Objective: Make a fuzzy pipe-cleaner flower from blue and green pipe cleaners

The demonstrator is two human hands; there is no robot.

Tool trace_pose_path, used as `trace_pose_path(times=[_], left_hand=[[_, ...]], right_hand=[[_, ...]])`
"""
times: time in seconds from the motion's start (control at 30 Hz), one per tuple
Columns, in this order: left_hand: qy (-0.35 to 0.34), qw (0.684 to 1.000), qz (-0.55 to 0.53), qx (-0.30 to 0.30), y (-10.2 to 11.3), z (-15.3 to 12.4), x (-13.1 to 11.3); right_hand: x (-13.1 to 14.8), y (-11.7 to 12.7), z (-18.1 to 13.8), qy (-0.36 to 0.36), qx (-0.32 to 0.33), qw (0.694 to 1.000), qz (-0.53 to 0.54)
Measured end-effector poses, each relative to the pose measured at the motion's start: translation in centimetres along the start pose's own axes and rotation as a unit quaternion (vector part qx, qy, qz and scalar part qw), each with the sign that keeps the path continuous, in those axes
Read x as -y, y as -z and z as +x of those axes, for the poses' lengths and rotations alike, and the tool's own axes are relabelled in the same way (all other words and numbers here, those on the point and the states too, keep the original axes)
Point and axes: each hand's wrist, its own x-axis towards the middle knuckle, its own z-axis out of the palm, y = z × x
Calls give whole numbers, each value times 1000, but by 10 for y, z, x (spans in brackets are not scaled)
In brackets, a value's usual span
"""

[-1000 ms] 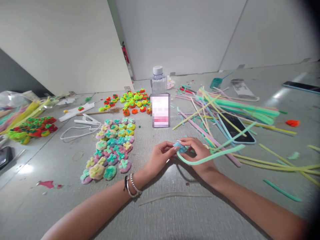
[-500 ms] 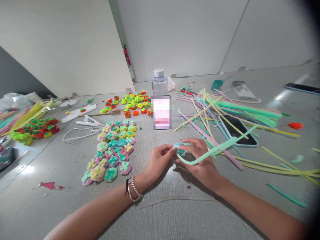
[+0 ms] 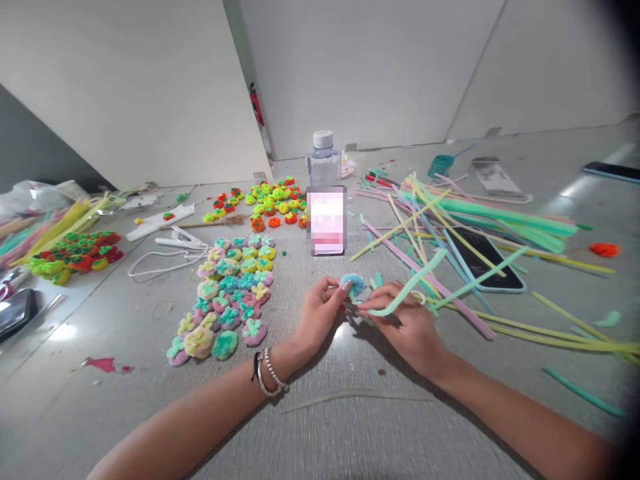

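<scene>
My left hand (image 3: 320, 312) pinches a small fuzzy blue coil (image 3: 353, 285) just above the grey table (image 3: 350, 433). Beside it my right hand (image 3: 407, 323) is closed on a long mint-green pipe cleaner (image 3: 400, 297), whose near end meets the blue coil. The green stem curves up and to the right from my fingers. A beaded bracelet sits on my left wrist. A cluster of pastel pipe-cleaner flowers (image 3: 227, 297) lies just left of my left hand.
A heap of loose pipe cleaners (image 3: 460, 227) covers a black phone (image 3: 483, 257) at right. A propped phone (image 3: 327, 220) and a bottle (image 3: 323, 160) stand behind my hands. Orange and yellow pieces (image 3: 270, 203), a white cable (image 3: 165, 257) and red-green pieces (image 3: 75, 253) lie left.
My hands shifted slightly away from me. The blue coil came clear above my left fingertips, and the free end of the green pipe cleaner swung up and in toward the middle.
</scene>
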Motion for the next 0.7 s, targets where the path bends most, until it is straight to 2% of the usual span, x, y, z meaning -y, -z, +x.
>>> trace_pose_path(times=[0.17, 0.37, 0.57, 0.7], left_hand=[[3, 999, -29, 15, -1, 0, 0], [14, 999, -31, 21, -1, 0, 1], [-14, 996, -33, 80, -1, -3, -2], [-18, 995, -30, 98, -1, -4, 0]], right_hand=[[0, 0, 1, -24, -3, 1000, 11], [0, 1, 3, -121, -30, 991, 50], [3, 3, 5, -163, -62, 984, 40], [4, 3, 5, -180, -76, 980, 38]])
